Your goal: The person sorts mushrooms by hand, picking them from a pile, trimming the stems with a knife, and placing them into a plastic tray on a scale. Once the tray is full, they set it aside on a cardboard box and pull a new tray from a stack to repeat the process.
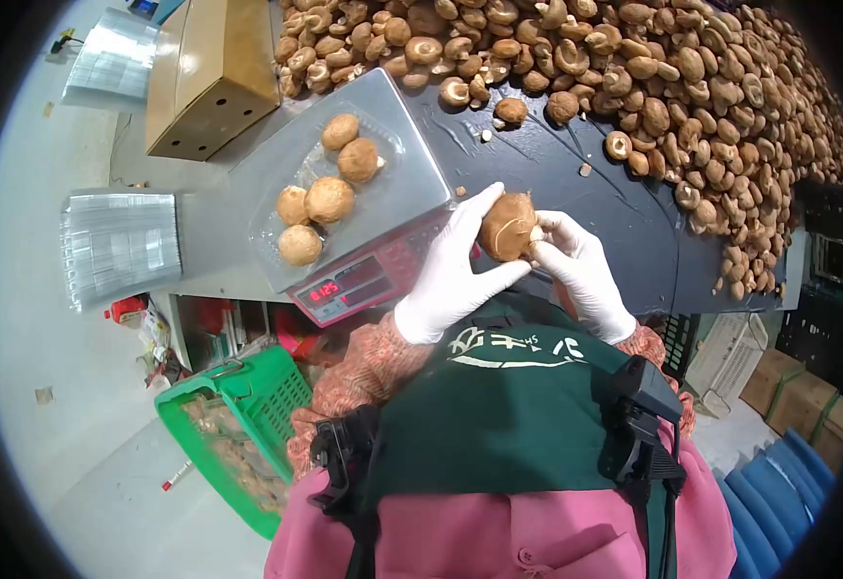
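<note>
Between my two white-gloved hands is a large brown mushroom (pixel 508 228). My left hand (pixel 455 265) grips its left side with thumb and fingers. The fingertips of my right hand (pixel 580 270) pinch at its right side, near the pale stem. To the left, a clear plastic tray (pixel 265 230) with several mushrooms (pixel 330 200) lies on the metal plate of a scale (pixel 421 159). The scale's red display (pixel 325 290) is lit at the front.
A large heap of mushrooms (pixel 653 106) covers the back and right of the dark table (pixel 634 227). A cardboard box (pixel 211 77) stands at the back left, near stacked clear trays (pixel 120 246). A green crate (pixel 238 425) sits below on the left.
</note>
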Action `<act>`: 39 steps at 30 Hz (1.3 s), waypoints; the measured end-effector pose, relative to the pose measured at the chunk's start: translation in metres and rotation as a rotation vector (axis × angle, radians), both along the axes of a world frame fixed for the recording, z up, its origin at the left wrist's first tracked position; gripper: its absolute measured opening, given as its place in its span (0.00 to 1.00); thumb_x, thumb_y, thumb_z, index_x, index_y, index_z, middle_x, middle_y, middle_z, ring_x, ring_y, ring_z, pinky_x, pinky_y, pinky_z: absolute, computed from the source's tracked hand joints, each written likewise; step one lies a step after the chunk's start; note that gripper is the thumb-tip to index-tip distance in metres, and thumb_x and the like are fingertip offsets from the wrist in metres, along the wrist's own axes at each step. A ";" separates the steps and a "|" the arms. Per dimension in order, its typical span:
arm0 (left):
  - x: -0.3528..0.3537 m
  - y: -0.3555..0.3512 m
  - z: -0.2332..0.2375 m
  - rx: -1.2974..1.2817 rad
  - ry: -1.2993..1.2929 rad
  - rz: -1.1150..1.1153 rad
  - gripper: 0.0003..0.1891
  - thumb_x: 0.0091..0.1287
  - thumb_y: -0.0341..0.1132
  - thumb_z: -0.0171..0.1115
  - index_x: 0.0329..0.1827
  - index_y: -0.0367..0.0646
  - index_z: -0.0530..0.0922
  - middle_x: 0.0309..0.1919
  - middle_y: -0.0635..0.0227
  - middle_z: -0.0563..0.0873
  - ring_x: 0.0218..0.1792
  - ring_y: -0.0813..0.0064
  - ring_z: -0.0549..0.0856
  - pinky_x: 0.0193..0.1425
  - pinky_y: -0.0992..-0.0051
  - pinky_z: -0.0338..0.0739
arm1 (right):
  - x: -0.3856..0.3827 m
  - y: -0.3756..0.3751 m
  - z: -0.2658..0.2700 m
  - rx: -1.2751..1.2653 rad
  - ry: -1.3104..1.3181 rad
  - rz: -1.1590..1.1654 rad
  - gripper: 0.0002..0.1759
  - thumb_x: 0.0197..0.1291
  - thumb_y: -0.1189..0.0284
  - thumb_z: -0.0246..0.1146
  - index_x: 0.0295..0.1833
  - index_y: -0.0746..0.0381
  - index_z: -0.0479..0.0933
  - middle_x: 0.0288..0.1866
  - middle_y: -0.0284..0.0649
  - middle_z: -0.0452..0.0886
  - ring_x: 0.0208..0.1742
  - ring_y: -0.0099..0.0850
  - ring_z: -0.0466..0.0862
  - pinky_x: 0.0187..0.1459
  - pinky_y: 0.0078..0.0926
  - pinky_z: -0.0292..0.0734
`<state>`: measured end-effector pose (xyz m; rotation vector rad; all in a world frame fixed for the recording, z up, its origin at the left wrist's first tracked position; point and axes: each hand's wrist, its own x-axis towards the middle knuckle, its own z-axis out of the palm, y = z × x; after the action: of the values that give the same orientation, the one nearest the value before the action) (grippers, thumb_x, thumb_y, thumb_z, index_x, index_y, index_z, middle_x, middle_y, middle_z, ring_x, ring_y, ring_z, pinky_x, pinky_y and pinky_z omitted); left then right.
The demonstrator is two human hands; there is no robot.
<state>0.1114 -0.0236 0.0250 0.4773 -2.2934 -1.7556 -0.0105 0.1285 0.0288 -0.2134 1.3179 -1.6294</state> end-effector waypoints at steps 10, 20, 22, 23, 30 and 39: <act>0.004 -0.017 -0.008 0.892 0.079 -0.011 0.32 0.79 0.49 0.55 0.76 0.35 0.63 0.65 0.55 0.77 0.58 0.66 0.81 0.61 0.67 0.78 | 0.000 -0.002 0.009 -0.024 -0.038 0.055 0.18 0.73 0.70 0.61 0.62 0.68 0.76 0.50 0.40 0.83 0.49 0.25 0.83 0.55 0.28 0.81; 0.000 -0.016 -0.006 0.994 0.123 0.026 0.29 0.77 0.39 0.56 0.76 0.36 0.63 0.62 0.52 0.78 0.57 0.61 0.81 0.63 0.62 0.76 | -0.007 0.007 0.001 0.030 0.027 -0.022 0.18 0.73 0.67 0.60 0.61 0.68 0.76 0.50 0.39 0.83 0.47 0.23 0.83 0.54 0.25 0.80; -0.002 -0.012 -0.004 0.513 0.093 0.088 0.33 0.69 0.31 0.65 0.76 0.36 0.63 0.62 0.53 0.78 0.61 0.61 0.80 0.67 0.63 0.75 | -0.006 0.009 0.000 0.027 0.007 -0.038 0.19 0.73 0.67 0.60 0.62 0.68 0.76 0.51 0.40 0.83 0.47 0.23 0.83 0.54 0.25 0.80; -0.002 -0.010 -0.009 0.269 0.118 0.087 0.37 0.64 0.28 0.68 0.77 0.36 0.63 0.63 0.53 0.77 0.63 0.60 0.79 0.69 0.64 0.74 | -0.005 0.008 0.001 0.021 0.009 -0.046 0.20 0.73 0.67 0.61 0.62 0.69 0.76 0.52 0.40 0.83 0.47 0.23 0.83 0.54 0.25 0.80; -0.005 -0.004 -0.013 -0.162 0.120 0.034 0.43 0.56 0.24 0.74 0.77 0.36 0.63 0.67 0.51 0.75 0.68 0.58 0.78 0.71 0.65 0.74 | -0.005 0.008 -0.006 0.031 0.088 -0.021 0.23 0.72 0.66 0.62 0.65 0.70 0.74 0.57 0.42 0.82 0.50 0.25 0.83 0.54 0.25 0.81; -0.008 -0.001 -0.022 0.040 -0.012 -0.126 0.42 0.62 0.21 0.70 0.80 0.39 0.60 0.73 0.56 0.71 0.71 0.65 0.75 0.72 0.67 0.73 | -0.009 0.020 -0.020 0.036 0.051 -0.048 0.33 0.71 0.67 0.63 0.77 0.63 0.61 0.58 0.44 0.81 0.54 0.27 0.82 0.57 0.26 0.79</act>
<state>0.1038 -0.0250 0.0034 0.3582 -2.3481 -1.8639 -0.0198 0.1481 0.0090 -0.2035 1.3995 -1.6485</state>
